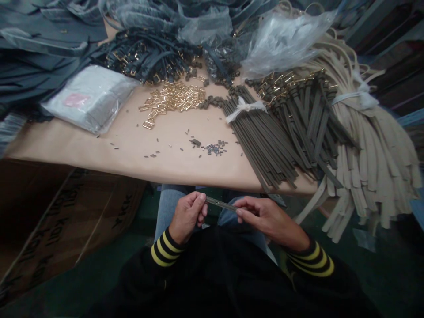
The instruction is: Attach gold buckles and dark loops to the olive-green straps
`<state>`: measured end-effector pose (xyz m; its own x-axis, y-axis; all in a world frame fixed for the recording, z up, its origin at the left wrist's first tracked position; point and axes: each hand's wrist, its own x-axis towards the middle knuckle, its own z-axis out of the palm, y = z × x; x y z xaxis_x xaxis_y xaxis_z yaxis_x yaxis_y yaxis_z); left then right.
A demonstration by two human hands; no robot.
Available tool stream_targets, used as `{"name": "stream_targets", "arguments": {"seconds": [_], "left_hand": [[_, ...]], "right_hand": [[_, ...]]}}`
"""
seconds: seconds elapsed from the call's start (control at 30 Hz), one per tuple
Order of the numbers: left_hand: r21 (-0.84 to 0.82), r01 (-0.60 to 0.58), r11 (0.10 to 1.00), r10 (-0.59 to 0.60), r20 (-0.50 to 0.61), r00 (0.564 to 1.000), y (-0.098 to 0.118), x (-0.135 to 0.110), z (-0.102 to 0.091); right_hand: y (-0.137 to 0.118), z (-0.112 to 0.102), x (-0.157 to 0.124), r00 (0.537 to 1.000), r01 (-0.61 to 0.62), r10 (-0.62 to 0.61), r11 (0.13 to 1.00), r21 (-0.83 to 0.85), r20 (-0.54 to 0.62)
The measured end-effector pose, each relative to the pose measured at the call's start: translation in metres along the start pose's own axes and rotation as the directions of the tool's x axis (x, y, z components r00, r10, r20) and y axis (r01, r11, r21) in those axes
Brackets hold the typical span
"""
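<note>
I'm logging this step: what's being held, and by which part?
A narrow dark strap, pinched at one end by the left hand and at the other by the right hand.

One left hand (187, 216); one right hand (270, 218); one olive strap (220, 204); two white-tied strap bundles (261, 141)

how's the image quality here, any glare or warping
In the head view, the wide lens bows the table's edge, the plastic bag shows glare, the floor corners sink into shadow, and the strap between left hand and right hand looks sharp.
</note>
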<state>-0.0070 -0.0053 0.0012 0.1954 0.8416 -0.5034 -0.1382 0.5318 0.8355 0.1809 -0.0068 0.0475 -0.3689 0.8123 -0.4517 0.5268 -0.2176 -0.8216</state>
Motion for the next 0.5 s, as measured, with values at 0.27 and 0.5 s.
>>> {"name": "stream_targets", "arguments": {"seconds": [0.27,0.5], "left_hand": [[0.072,0.02,0.997,-0.022,0.021,1.0,0.0,-0.001,0.005],[0.548,-0.155,0.822,0.085,0.151,0.985,0.005,0.005,0.001]], "right_hand": [[0.002,-0.005,-0.005,1.0,0.014,-0.012,0.967,-0.253,0.01],[0.009,0.028,0.023,0.997,-0.009,0.0,0.993,0.121,0.074]]}}
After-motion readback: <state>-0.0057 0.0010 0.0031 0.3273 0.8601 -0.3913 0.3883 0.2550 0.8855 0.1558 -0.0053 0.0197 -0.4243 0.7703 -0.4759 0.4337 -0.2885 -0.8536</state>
